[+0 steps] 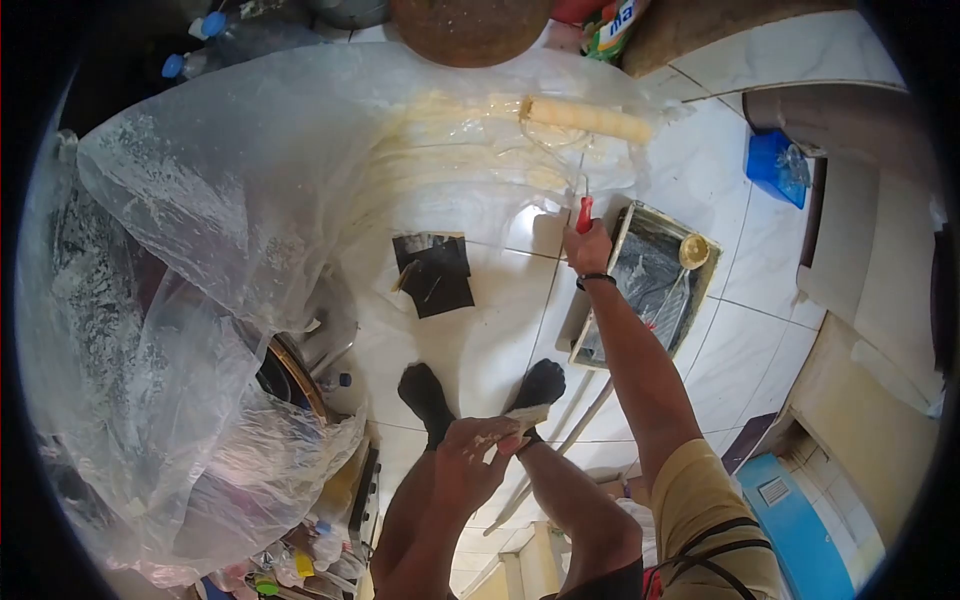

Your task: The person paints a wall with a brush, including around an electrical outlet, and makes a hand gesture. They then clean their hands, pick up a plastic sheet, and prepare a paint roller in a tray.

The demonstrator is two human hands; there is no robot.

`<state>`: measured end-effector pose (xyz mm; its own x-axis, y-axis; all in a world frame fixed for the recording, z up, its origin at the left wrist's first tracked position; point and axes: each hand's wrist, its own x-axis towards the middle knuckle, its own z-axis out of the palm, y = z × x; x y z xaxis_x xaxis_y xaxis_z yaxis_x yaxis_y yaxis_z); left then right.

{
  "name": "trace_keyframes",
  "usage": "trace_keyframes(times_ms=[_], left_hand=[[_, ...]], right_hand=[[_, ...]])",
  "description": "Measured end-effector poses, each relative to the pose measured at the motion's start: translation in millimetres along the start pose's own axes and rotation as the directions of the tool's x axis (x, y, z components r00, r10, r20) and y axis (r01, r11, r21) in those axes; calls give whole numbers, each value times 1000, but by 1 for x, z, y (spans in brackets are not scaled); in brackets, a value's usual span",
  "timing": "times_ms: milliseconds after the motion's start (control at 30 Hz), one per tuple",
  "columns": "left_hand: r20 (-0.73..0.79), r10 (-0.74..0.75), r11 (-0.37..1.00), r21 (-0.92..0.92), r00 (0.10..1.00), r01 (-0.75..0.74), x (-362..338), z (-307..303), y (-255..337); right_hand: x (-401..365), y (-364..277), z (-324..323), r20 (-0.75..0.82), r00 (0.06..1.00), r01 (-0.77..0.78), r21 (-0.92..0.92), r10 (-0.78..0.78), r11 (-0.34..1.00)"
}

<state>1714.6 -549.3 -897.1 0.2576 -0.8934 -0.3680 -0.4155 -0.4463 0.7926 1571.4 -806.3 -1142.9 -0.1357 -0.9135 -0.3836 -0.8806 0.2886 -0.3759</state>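
Note:
My right hand [588, 247] is closed around the red handle of a paint roller [590, 119], whose cream-coated sleeve rests on a paint-smeared plastic sheet [430, 140]. Just right of that hand lies a paint tray [718, 262] with a dark lining. A round cream-coated piece [693, 252] sits at the tray's right side. Low in the view, my left hand [478, 455] pinches a pale, stained flat piece [530, 420]; I cannot tell its kind. Dark sheets [436, 275], which look like sandpaper, lie on the tiles in front of my feet.
Clear plastic sheeting [220, 190] covers things along the left. Bottles with blue caps [195, 45] stand at the upper left, beside a brown round container [470, 30]. A blue container [777, 168] is at the right. A long pole [560, 450] lies beside my right foot.

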Motion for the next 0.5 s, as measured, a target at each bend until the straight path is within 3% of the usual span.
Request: trace_keyframes(times_ms=[233, 500], left_hand=[[-11, 150, 987, 63, 989, -149, 4, 4, -6], [31, 187, 979, 78, 982, -189, 6, 10, -8]], right_hand=[[0, -34, -47, 83, 994, -96, 245, 78, 965], [-4, -15, -53, 88, 996, -44, 402, 10, 915]])
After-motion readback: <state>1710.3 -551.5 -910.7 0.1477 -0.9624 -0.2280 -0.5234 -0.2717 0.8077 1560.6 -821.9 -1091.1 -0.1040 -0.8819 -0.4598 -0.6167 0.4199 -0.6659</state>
